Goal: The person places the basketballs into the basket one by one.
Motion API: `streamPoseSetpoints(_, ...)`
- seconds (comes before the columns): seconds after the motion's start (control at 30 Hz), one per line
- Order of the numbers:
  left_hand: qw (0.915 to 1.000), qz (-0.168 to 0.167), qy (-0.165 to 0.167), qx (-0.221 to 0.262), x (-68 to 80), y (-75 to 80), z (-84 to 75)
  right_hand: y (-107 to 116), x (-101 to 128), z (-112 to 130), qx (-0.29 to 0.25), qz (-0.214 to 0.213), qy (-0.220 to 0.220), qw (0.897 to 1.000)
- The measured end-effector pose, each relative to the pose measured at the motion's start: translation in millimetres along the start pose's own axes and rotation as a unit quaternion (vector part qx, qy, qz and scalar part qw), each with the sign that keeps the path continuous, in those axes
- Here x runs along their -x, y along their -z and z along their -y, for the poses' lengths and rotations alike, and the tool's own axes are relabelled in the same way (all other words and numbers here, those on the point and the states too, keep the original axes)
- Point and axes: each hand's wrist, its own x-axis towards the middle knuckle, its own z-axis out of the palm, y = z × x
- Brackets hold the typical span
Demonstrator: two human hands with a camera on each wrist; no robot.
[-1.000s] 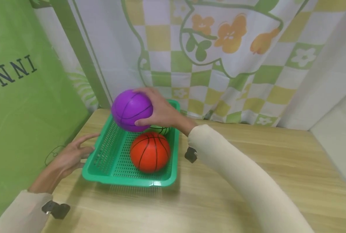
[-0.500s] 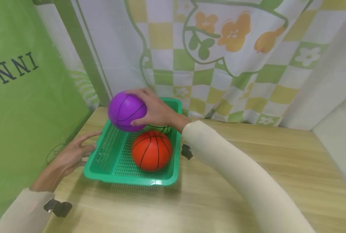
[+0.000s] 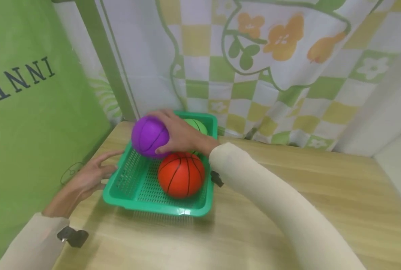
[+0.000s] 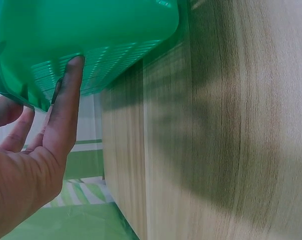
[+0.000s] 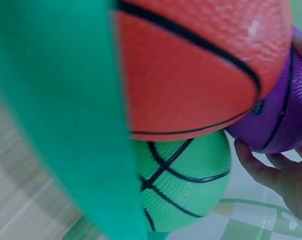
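My right hand (image 3: 178, 131) grips a purple ball (image 3: 150, 137) with black seam lines at the far left of a green plastic basket (image 3: 146, 209). In the right wrist view, fingers (image 5: 258, 167) curve round that purple ball (image 5: 276, 117). Inside the basket, a red basketball (image 3: 181, 176) sits at the near right, and a light green ball (image 3: 197, 126) lies behind it, partly hidden by my right hand. My left hand (image 3: 90, 176) touches the basket's left side, its extended fingers (image 4: 69, 95) against the slotted wall in the left wrist view.
A wooden table (image 3: 271, 217) bears the basket. Behind it hangs a checked, flowered curtain (image 3: 254, 90). A green panel with dark letters (image 3: 21, 78) stands at the left, close to my left hand.
My right hand has lowered the purple ball into the basket's far left part. More of the light green ball shows. My left hand stays at the basket's side.
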Motion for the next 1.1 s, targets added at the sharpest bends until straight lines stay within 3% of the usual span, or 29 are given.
streamPoseSetpoints(0.27, 1.0, 0.0, -0.003, -0.002, 0.1, 1.1, 0.7, -3, -5, 1, 0.019, 0.05, -0.034, 0.998)
streamPoseSetpoints(0.53, 1.0, 0.001, 0.002, 0.0, -0.1, 1.2, 0.5, -11, -13, 4, 0.105, 0.083, -0.043, 0.99)
streamPoseSetpoints(0.83, 1.0, 0.0, 0.002, 0.0, -0.6, 5.6, -3.3, -16, -21, 14, 0.214, 0.095, -0.028, 0.972)
streamPoseSetpoints(1.1, 0.9999, 0.003, 0.007, 0.007, -0.8, 5.2, -0.2, -20, -24, 17, 0.207, 0.105, -0.042, 0.972)
